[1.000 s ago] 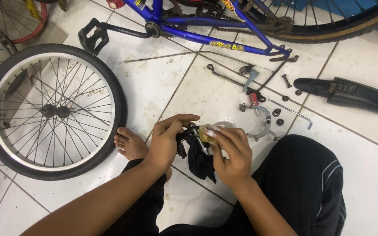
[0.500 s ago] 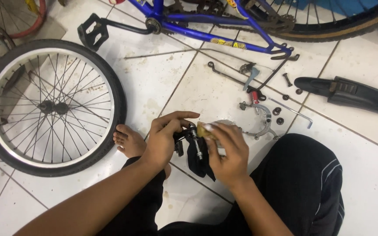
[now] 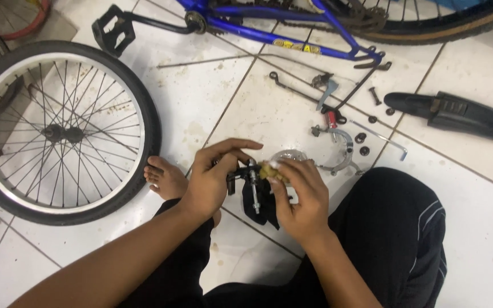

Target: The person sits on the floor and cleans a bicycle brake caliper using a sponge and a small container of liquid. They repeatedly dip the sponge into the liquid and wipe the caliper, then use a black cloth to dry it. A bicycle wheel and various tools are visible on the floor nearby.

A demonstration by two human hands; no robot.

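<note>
The black axle part [image 3: 252,185] sits above the person's lap, left hand [image 3: 212,179] pinching its end, fingers narrow. The right hand [image 3: 300,199] presses a yellowish wad [image 3: 269,170] on it; since a moment ago the wad has slid toward the left hand. Beyond lie a brake caliper [image 3: 340,151], a wheel [image 3: 58,131] and a blue frame [image 3: 281,37] on the floor [image 3: 475,188].
</note>
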